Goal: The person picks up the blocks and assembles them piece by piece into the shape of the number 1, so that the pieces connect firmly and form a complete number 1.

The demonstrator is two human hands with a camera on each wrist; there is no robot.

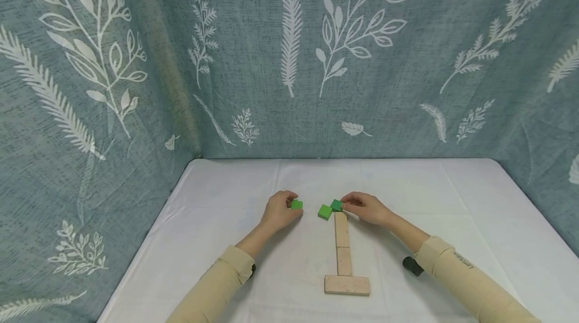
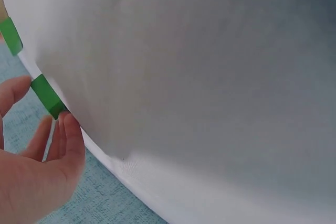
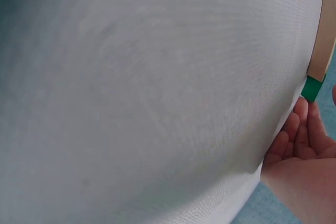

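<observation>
A bright green block is held between the thumb and fingers of my left hand. The left wrist view shows this green block with the thumb at one end and fingertips at the other. My right hand has its fingertips and thumb at the right side of a dark green block, which sits at the far end of a line of wooden blocks. Fingertips meet that dark green block in the right wrist view. Another bright green block lies just left of it.
Two light wooden blocks lie end to end, running toward a crosswise wooden block at the near end. White cloth covers the table. A patterned blue-grey curtain surrounds the table's back and sides.
</observation>
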